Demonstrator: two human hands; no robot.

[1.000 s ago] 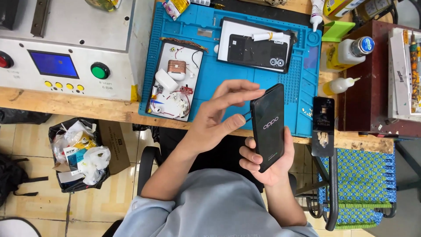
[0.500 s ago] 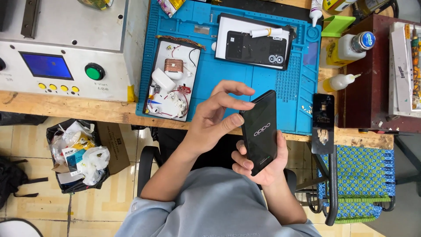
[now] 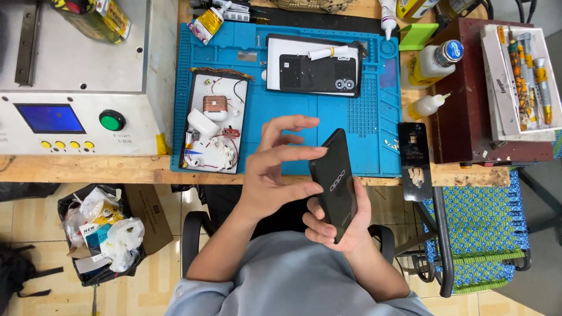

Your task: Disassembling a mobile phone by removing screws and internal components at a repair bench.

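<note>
The right hand cradles a glossy black rectangular phone back cover from below, fingers wrapped around its lower half, holding it tilted above the near edge of the blue silicone repair mat. The left hand is spread, thumb and fingertips touching the cover's left edge. On the mat lie an opened white device with exposed wiring and a black phone on a white sheet.
</note>
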